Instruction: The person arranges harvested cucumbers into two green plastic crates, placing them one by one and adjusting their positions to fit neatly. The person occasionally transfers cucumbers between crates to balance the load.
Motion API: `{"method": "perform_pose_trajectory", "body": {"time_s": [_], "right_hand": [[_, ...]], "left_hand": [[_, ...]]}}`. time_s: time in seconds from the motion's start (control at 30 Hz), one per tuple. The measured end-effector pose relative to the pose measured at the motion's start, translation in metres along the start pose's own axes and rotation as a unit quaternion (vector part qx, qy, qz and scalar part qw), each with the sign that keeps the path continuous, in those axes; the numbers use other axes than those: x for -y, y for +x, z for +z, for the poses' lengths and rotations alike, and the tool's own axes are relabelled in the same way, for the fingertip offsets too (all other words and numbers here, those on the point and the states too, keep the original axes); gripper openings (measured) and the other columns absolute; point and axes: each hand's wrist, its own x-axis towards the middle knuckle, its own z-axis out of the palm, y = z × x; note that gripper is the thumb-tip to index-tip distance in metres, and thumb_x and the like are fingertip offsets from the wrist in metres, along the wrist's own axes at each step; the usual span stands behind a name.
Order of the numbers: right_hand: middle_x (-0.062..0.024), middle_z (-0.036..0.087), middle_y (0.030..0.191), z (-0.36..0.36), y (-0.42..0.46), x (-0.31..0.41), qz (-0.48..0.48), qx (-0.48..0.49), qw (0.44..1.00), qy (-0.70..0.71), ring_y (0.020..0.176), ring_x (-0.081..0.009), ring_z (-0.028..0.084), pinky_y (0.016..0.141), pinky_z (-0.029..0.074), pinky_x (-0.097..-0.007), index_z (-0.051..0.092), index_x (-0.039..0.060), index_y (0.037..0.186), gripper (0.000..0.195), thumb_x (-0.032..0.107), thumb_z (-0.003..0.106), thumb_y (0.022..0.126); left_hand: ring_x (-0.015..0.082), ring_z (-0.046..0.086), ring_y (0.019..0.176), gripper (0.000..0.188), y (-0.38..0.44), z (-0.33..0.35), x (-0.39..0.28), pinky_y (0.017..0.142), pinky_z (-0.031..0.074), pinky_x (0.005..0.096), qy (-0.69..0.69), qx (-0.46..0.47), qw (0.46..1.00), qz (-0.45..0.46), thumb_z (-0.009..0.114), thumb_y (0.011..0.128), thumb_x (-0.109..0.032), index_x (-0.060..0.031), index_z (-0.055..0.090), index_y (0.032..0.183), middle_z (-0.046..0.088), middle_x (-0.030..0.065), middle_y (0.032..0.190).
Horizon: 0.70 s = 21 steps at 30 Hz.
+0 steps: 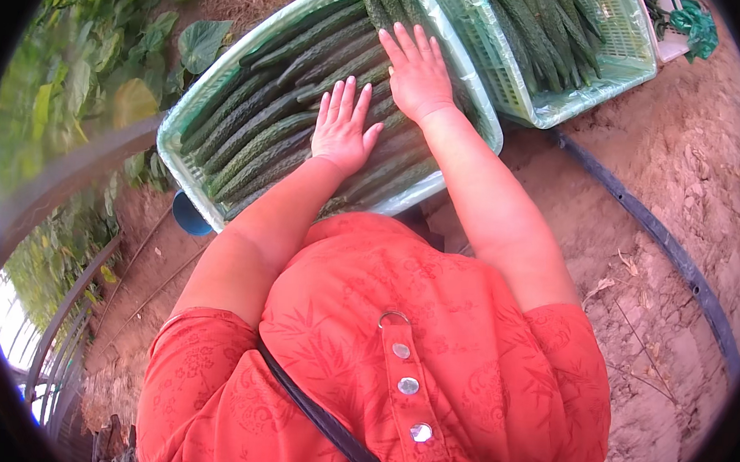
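A plastic crate lined with clear film [482, 104] stands before me, filled with long, bumpy green cucumbers [256, 113] laid side by side. My left hand [343, 128] rests flat on the cucumbers near the crate's middle, fingers a little apart and thumb out to the right. Farther up and to the right, my right hand [417, 78] lies palm down across more cucumbers, close to the right wall. Neither hand grips anything. The palms and forearms hide some of the cucumbers under them.
A second lined crate [597, 100] with cucumbers stands at the upper right, beyond it a white container with green plastic [694, 28]. A dark perforated hose [656, 232] crosses the soil. Leafy plants [68, 73], a curved bar [88, 156] and a blue container [190, 215] are at left.
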Motion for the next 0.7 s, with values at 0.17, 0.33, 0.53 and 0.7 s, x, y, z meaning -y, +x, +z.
{"method": "perform_pose_trajectory", "body": {"time_s": [0.17,0.33,0.53,0.7], "right_hand": [[-0.0012,0.027,0.173,-0.01,0.0,-0.002,-0.017,0.009,1.0,0.001,0.16,-0.0294,0.022,0.13,0.015,-0.0548,0.03,0.0299,0.165,0.069,0.03,0.059,0.103],[0.0004,0.024,0.174,0.006,0.002,-0.011,-0.023,0.005,0.999,0.023,0.16,-0.0293,0.022,0.129,0.014,-0.0595,0.027,0.0326,0.167,0.07,0.035,0.057,0.104],[0.0004,0.022,0.175,0.007,-0.001,-0.005,-0.018,0.027,0.999,0.002,0.161,-0.0298,0.021,0.128,0.016,-0.0597,0.028,0.0331,0.166,0.07,0.035,0.058,0.104],[0.0003,0.022,0.175,0.003,0.004,-0.009,-0.006,0.034,0.999,-0.009,0.161,-0.0299,0.021,0.128,0.015,-0.0598,0.028,0.0321,0.166,0.069,0.033,0.057,0.104]], "left_hand": [[0.0339,0.011,0.163,0.078,-0.001,0.002,0.002,0.132,0.007,0.0496,0.0,0.005,1.0,0.0,0.048,0.104,-0.054,-0.0159,0.025,0.168,0.015,0.0171,0.175],[0.0343,0.011,0.163,0.078,0.0,0.002,0.001,0.132,0.007,0.0501,-0.009,0.002,1.0,0.002,0.049,0.104,-0.054,-0.0161,0.025,0.168,0.014,0.0171,0.175],[0.035,0.012,0.162,0.078,-0.006,0.004,0.003,0.132,0.006,0.0504,-0.026,-0.007,1.0,0.006,0.051,0.103,-0.053,-0.0159,0.027,0.167,0.015,0.0178,0.175],[0.0346,0.009,0.163,0.078,0.003,0.001,0.001,0.132,0.006,0.05,-0.009,0.007,1.0,0.008,0.049,0.104,-0.054,-0.0157,0.026,0.168,0.013,0.0174,0.176]]}}
